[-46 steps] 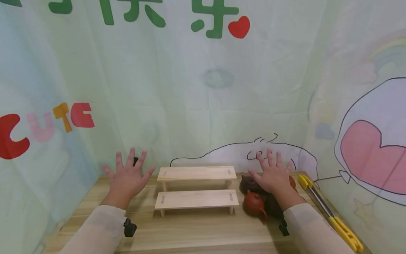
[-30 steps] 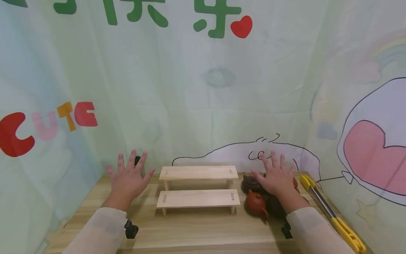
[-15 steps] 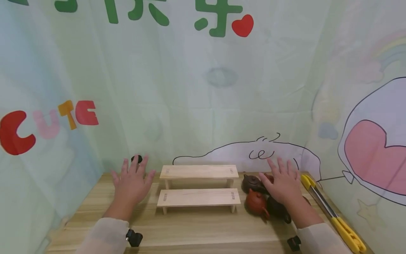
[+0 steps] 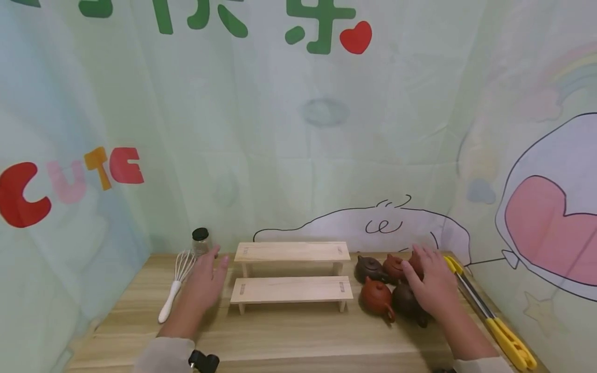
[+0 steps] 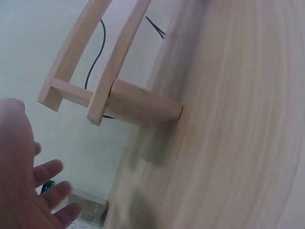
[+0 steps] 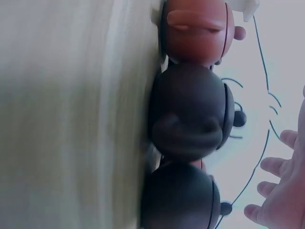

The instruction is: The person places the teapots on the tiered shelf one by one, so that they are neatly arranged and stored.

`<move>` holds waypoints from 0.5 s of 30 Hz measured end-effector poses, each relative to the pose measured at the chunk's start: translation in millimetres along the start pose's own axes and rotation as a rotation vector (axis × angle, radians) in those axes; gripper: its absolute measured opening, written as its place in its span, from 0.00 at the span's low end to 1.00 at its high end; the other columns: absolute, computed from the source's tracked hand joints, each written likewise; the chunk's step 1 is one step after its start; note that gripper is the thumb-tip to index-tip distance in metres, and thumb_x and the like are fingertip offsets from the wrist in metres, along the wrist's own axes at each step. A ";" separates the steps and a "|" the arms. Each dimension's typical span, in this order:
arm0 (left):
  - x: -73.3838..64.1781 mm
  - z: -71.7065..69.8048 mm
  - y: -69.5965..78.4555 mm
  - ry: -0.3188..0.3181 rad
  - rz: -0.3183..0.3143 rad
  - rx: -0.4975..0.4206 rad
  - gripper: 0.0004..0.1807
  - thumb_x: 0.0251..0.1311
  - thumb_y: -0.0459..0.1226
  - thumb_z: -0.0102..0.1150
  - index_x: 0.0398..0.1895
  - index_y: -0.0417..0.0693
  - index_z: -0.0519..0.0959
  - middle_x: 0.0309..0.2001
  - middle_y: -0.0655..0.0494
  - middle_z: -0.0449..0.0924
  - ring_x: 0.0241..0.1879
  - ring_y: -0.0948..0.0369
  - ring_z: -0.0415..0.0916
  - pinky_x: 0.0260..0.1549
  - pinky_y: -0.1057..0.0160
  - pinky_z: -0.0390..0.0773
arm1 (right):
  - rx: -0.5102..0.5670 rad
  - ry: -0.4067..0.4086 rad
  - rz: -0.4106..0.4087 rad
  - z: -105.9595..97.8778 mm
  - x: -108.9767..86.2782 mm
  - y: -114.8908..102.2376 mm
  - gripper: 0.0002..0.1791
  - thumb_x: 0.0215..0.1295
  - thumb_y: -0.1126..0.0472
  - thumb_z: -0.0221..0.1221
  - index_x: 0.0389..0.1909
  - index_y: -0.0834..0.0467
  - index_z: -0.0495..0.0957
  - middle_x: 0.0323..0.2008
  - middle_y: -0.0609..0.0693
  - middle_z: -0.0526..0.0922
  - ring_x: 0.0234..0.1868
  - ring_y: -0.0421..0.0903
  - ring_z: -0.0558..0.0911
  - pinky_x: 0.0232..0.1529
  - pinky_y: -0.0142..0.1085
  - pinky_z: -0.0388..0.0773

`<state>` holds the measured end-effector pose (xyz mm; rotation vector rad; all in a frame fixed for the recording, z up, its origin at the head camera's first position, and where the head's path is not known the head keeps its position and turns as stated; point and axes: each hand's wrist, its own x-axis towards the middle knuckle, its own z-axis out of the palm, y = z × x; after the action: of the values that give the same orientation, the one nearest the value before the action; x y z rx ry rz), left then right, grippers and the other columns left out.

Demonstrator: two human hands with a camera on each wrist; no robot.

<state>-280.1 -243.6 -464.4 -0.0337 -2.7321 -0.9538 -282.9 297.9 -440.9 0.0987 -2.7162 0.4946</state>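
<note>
My left hand (image 4: 205, 285) is held over the left of the table, palm turned inward, fingers loosely extended and holding nothing. Beside it lie a whisk (image 4: 173, 296) with a white handle and a glass jar (image 4: 201, 241) with a black lid. My right hand (image 4: 434, 285) hovers over a cluster of small teapots, fingers relaxed and apart from them in the right wrist view. Among these are an orange-red teapot (image 4: 375, 295), a dark brown teapot (image 4: 368, 268), a reddish-brown teapot (image 4: 394, 267) and a blackish teapot (image 4: 407, 300); others are partly hidden by the hand.
A two-step wooden stand (image 4: 292, 290) occupies the middle of the wooden table (image 4: 289, 336). Tongs (image 4: 485, 311) with yellow grips lie along the right edge. A printed cloth (image 4: 280, 155) hangs behind and at both sides.
Both hands, first spread flat with palms down, have come lower and turned inward, fingers relaxing. The left has shifted right, uncovering the whisk and jar; the right has shifted right, showing more teapots.
</note>
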 end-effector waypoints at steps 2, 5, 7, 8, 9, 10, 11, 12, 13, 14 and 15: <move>0.6 4.3 1.3 -0.048 -0.040 -0.101 0.40 0.86 0.59 0.29 0.85 0.39 0.54 0.78 0.30 0.63 0.77 0.31 0.61 0.74 0.28 0.63 | 0.035 0.018 0.018 -1.6 -4.2 6.0 0.38 0.84 0.37 0.45 0.79 0.60 0.65 0.76 0.69 0.69 0.77 0.71 0.64 0.70 0.76 0.62; 2.3 10.9 4.8 -0.111 -0.096 -0.230 0.41 0.85 0.60 0.33 0.84 0.39 0.55 0.78 0.32 0.64 0.76 0.33 0.65 0.74 0.31 0.66 | 0.101 0.025 0.036 -4.1 -8.6 16.7 0.35 0.85 0.40 0.45 0.78 0.62 0.66 0.73 0.69 0.73 0.73 0.71 0.70 0.68 0.74 0.66; 1.3 13.9 8.4 -0.161 -0.150 -0.296 0.42 0.83 0.62 0.39 0.84 0.40 0.55 0.80 0.34 0.63 0.78 0.34 0.63 0.75 0.33 0.66 | 0.131 0.000 0.049 -5.6 -9.9 24.6 0.36 0.86 0.40 0.44 0.78 0.62 0.66 0.73 0.71 0.73 0.72 0.73 0.70 0.68 0.74 0.67; 0.8 15.4 9.9 -0.184 -0.173 -0.324 0.44 0.82 0.62 0.42 0.84 0.40 0.54 0.80 0.34 0.63 0.78 0.34 0.62 0.76 0.33 0.66 | 0.144 -0.024 0.059 -6.4 -10.3 28.6 0.37 0.86 0.39 0.43 0.79 0.63 0.64 0.73 0.72 0.72 0.72 0.74 0.69 0.68 0.74 0.67; 0.2 16.7 11.3 -0.211 -0.200 -0.365 0.45 0.80 0.62 0.46 0.85 0.41 0.53 0.81 0.35 0.61 0.79 0.34 0.61 0.76 0.33 0.66 | 0.155 -0.048 0.071 -7.2 -11.1 32.5 0.38 0.86 0.39 0.42 0.80 0.63 0.63 0.75 0.72 0.70 0.74 0.75 0.68 0.69 0.75 0.66; -0.9 17.9 12.6 -0.238 -0.224 -0.406 0.46 0.79 0.61 0.50 0.85 0.41 0.52 0.82 0.35 0.60 0.79 0.35 0.61 0.76 0.34 0.67 | 0.156 -0.074 0.088 -8.2 -12.1 36.3 0.39 0.86 0.38 0.42 0.81 0.63 0.61 0.76 0.73 0.68 0.74 0.76 0.66 0.70 0.75 0.65; -1.8 19.2 13.8 -0.261 -0.247 -0.446 0.47 0.78 0.60 0.54 0.85 0.41 0.51 0.82 0.36 0.58 0.79 0.35 0.60 0.75 0.34 0.68 | 0.156 -0.099 0.105 -9.6 -13.3 39.6 0.40 0.85 0.37 0.42 0.81 0.64 0.60 0.76 0.74 0.66 0.75 0.77 0.65 0.70 0.76 0.63; -2.7 20.3 14.8 -0.280 -0.262 -0.479 0.48 0.76 0.58 0.57 0.85 0.42 0.50 0.83 0.36 0.57 0.79 0.35 0.61 0.75 0.34 0.69 | 0.155 -0.123 0.120 -11.2 -14.4 42.9 0.42 0.85 0.36 0.43 0.82 0.65 0.58 0.77 0.75 0.64 0.75 0.78 0.63 0.71 0.76 0.62; -3.2 21.5 15.2 -0.293 -0.268 -0.508 0.48 0.75 0.56 0.60 0.85 0.42 0.50 0.83 0.36 0.57 0.79 0.34 0.62 0.74 0.34 0.70 | 0.153 -0.143 0.138 -13.2 -15.9 45.8 0.44 0.84 0.35 0.44 0.82 0.66 0.57 0.78 0.75 0.63 0.76 0.78 0.62 0.71 0.77 0.61; -3.7 22.7 15.3 -0.304 -0.272 -0.535 0.48 0.75 0.53 0.63 0.85 0.42 0.50 0.83 0.36 0.56 0.77 0.34 0.64 0.73 0.34 0.72 | 0.151 -0.163 0.151 -15.6 -17.1 48.3 0.46 0.83 0.34 0.45 0.82 0.67 0.56 0.78 0.76 0.61 0.76 0.79 0.61 0.71 0.77 0.61; -3.8 23.8 15.0 -0.313 -0.275 -0.558 0.48 0.74 0.50 0.65 0.85 0.43 0.50 0.83 0.36 0.56 0.76 0.35 0.66 0.71 0.35 0.74 | 0.152 -0.175 0.159 -17.7 -18.5 50.4 0.47 0.82 0.34 0.48 0.82 0.67 0.56 0.78 0.77 0.61 0.76 0.79 0.60 0.71 0.76 0.61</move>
<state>-280.2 -216.9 -474.2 0.1031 -2.6791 -1.9099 -266.3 351.3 -448.9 -0.0360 -2.8679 0.7728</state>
